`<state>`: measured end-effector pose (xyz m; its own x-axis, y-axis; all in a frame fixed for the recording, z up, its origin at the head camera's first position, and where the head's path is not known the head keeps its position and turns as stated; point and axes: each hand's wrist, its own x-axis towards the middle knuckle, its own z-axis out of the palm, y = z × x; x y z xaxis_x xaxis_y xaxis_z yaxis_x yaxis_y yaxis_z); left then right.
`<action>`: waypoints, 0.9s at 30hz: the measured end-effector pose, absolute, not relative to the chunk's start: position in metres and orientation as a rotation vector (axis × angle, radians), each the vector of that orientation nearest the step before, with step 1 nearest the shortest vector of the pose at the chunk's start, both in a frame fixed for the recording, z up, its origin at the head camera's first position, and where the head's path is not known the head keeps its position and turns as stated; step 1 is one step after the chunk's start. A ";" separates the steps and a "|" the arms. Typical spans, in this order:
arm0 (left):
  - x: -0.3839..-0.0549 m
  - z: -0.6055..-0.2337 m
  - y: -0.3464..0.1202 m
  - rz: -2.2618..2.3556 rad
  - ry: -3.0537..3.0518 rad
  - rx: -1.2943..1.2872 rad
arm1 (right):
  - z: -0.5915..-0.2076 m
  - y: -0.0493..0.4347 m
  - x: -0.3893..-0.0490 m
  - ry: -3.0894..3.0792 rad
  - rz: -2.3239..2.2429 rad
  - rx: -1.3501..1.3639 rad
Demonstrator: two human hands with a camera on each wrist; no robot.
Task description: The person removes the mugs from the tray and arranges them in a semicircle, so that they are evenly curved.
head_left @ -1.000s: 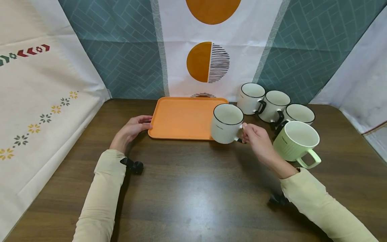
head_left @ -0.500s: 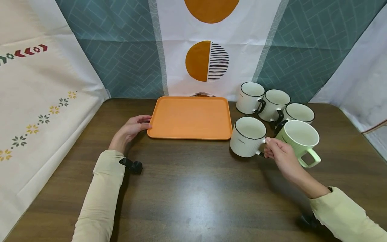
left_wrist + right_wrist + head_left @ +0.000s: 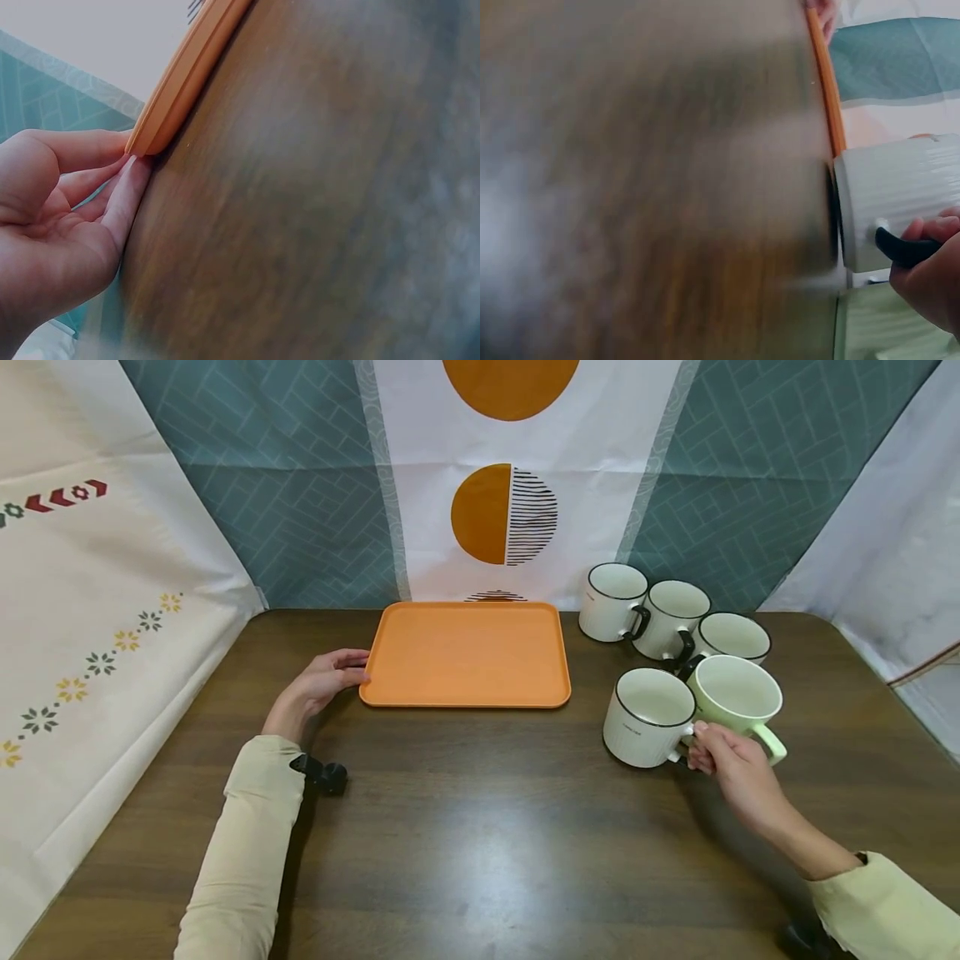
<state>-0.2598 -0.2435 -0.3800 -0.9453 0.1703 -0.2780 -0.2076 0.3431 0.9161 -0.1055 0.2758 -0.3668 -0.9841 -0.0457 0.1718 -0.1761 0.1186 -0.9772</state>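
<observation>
My right hand (image 3: 738, 772) grips the handle of a white ribbed mug (image 3: 645, 727) with a black rim. The mug is upright, low over the table in front of the tray's right side, close by a pale green mug (image 3: 731, 697). In the right wrist view, fingers curl round the mug's black handle (image 3: 906, 249). At the far left, my left hand (image 3: 315, 689) pinches the left edge of an orange rectangular tray (image 3: 465, 660). The left wrist view has the fingertips at the corner of the tray (image 3: 176, 86).
Behind the held mug stand more black-rimmed white mugs: one at the back (image 3: 611, 606), one beside it (image 3: 673, 622), and a third (image 3: 731, 637) partly covered by the green mug. Patterned cloth (image 3: 300, 485) hangs along the back edge of the brown wooden table (image 3: 450, 827).
My right hand has carried the white mug from over the tray's right end, rightward and toward me, to beside the green mug. The left hand has stayed at the tray.
</observation>
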 end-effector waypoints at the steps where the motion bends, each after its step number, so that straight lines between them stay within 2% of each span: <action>1: -0.259 -0.380 -0.244 1.638 2.280 -0.028 | -0.366 0.276 -0.106 -2.302 1.967 0.220; 7: -0.258 -0.380 -0.244 1.668 2.247 -0.031 | -0.364 0.279 -0.104 -2.492 1.673 0.153; 27: -0.258 -0.379 -0.242 1.658 2.251 -0.033 | -0.360 0.293 -0.089 -2.718 1.356 0.033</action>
